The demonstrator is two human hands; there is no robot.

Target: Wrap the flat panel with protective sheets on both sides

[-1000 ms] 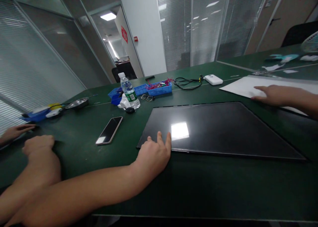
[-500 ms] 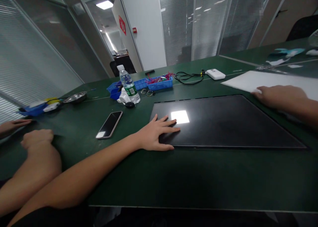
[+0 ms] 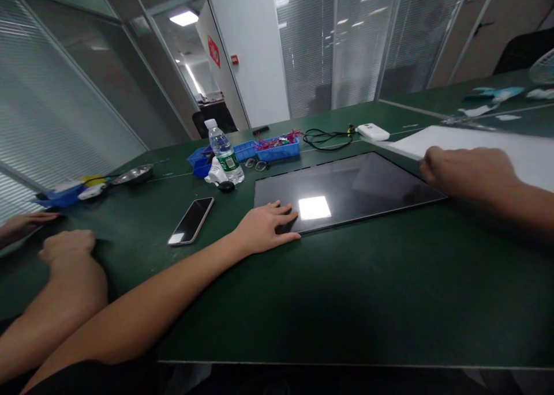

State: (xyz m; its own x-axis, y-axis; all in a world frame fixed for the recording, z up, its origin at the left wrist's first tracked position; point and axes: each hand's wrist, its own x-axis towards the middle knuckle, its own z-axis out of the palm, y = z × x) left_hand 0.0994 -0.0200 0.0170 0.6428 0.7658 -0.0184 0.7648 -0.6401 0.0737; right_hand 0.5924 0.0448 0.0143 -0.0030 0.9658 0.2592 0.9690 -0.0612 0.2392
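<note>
Screen panel point(image 3: 350, 187), black and glossy, lay flat on the green table point(image 3: 329, 303), its near edge running at a slant, the right end farther from the table's near edge than the left. The left hand point(image 3: 262, 226) was spread wide over the panel's near left corner, covering it, the fingers on the dark face and the thumb along the near edge. The right hand point(image 3: 471, 167) was curled narrow at the near left part of the white sheet point(image 3: 459, 141); its fingertips were hidden, so whether it gripped the sheet could not be told.

The panel's right corner ended just short of the right hand, leaving a narrow strip of tabletop between panel and sheet. A broad stretch of green surface lay between the panel's near edge and the table's. Beyond the far edge stood a blue tray point(image 3: 279, 151) of wires, with a black cable point(image 3: 326, 143) and a white box point(image 3: 373, 132) to its right. Left of the panel were glasses point(image 3: 261, 165), a water bottle point(image 3: 225, 155) and a phone point(image 3: 191, 222), with tabletop between phone and panel. Farther left rested another person's fist point(image 3: 69, 245).
</note>
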